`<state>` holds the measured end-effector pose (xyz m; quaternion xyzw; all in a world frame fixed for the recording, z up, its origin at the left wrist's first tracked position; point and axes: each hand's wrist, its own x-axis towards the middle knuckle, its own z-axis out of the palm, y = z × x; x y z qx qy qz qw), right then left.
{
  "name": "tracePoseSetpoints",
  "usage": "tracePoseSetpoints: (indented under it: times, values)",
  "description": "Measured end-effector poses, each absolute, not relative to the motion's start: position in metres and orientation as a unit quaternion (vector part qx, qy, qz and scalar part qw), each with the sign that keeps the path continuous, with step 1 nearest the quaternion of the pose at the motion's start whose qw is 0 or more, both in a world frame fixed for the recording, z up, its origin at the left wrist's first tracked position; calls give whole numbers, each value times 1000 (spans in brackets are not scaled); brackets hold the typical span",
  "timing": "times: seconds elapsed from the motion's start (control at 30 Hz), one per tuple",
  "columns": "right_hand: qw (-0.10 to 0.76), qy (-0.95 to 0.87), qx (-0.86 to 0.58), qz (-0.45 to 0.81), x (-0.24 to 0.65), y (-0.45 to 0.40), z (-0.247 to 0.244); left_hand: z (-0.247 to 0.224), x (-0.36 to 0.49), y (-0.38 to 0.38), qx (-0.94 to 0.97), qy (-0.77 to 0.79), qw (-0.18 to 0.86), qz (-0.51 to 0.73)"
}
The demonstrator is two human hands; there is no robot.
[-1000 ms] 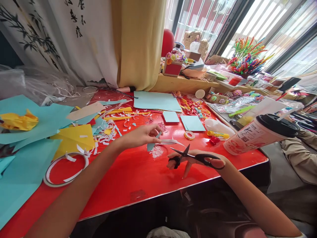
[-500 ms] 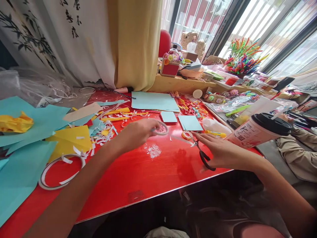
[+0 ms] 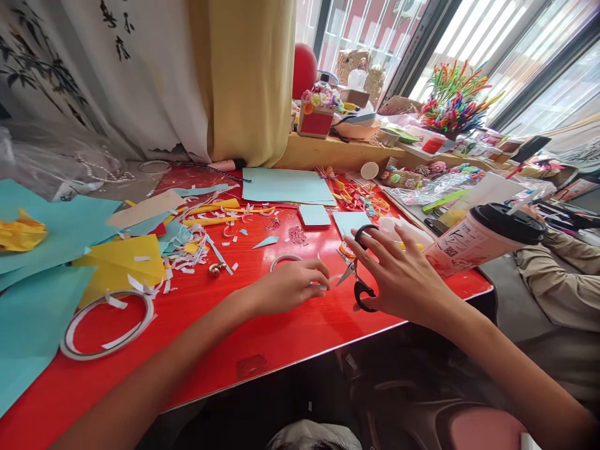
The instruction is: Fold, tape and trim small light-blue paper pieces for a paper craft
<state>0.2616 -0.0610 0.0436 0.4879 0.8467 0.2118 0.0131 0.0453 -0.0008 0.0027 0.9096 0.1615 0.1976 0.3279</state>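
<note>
My left hand (image 3: 293,286) is closed over the red table, its fingers pinched on a tape roll (image 3: 284,259) whose rim shows behind the hand. A thin strip of tape runs from the fingertips toward the scissors. My right hand (image 3: 396,269) has the black-handled scissors (image 3: 352,270) hooked on its thumb and a finger, the blades apart and pointing left. Behind the scissors lies a small round yellow item (image 3: 347,250), partly hidden. Light blue square cards (image 3: 314,215) are further back, near a pile of pink bits (image 3: 297,235).
A large tape ring (image 3: 68,340), yellow paper (image 3: 124,262) and blue sheets (image 3: 42,319) lie at the left, with paper scraps. A lidded cup (image 3: 462,240) leans at the right. Behind it, a person's sleeve (image 3: 548,269) shows. Blue sheets (image 3: 285,185) lie at the back.
My left hand has come down and nearer with the tape roll. My right hand has lifted and turned the scissors more upright, with the blades spread. The view has shifted slightly.
</note>
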Motion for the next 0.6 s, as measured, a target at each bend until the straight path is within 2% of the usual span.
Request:
tracePoseSetpoints:
  times: [0.13, 0.3, 0.5, 0.6]
  values:
    - [29, 846, 485, 217, 270, -62, 41, 2, 41, 5, 915, 174, 303, 202]
    - [29, 819, 526, 227, 301, -64, 36, 3, 34, 13, 906, 193, 332, 177]
    - [-41, 803, 572, 165, 314, -74, 36, 19, 28, 12, 871, 195, 439, 104]
    - [-100, 799, 591, 51, 303, -80, 41, 26, 25, 11, 837, 178, 505, 115]
